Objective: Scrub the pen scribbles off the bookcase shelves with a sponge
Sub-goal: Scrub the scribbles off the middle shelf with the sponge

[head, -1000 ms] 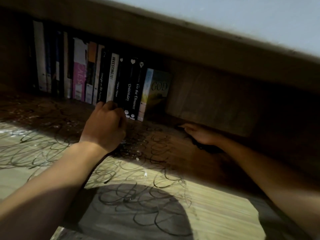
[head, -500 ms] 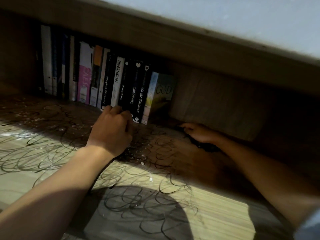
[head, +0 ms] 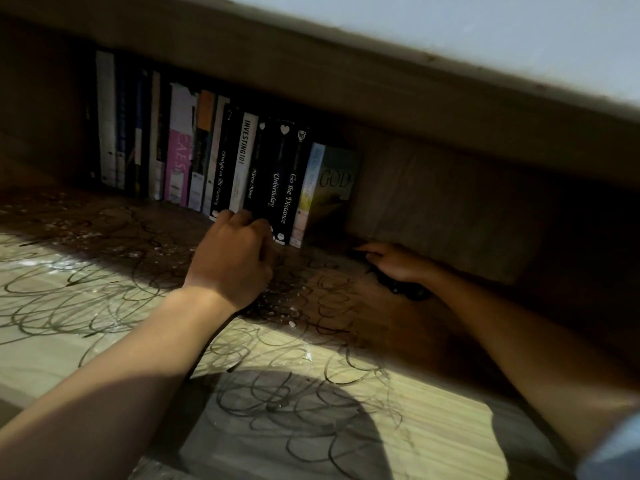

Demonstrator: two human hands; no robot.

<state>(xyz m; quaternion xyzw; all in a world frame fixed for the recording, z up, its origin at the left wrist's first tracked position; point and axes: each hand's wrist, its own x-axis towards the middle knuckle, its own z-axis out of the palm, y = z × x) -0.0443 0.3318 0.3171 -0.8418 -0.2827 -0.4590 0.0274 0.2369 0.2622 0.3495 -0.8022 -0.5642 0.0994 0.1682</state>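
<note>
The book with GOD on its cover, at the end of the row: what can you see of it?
The GOD book stands upright at the right end of the row, angled so its greenish front cover shows beside a pale blue and yellow spine. It looks like a paperback. It stands on the scribbled shelf, against the black book to its left. Neither hand touches it.

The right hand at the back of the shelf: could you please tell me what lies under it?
Under the right hand a dark object shows on the scribbled shelf. The palm and shadow hide most of it, so I cannot tell what it is.
</note>
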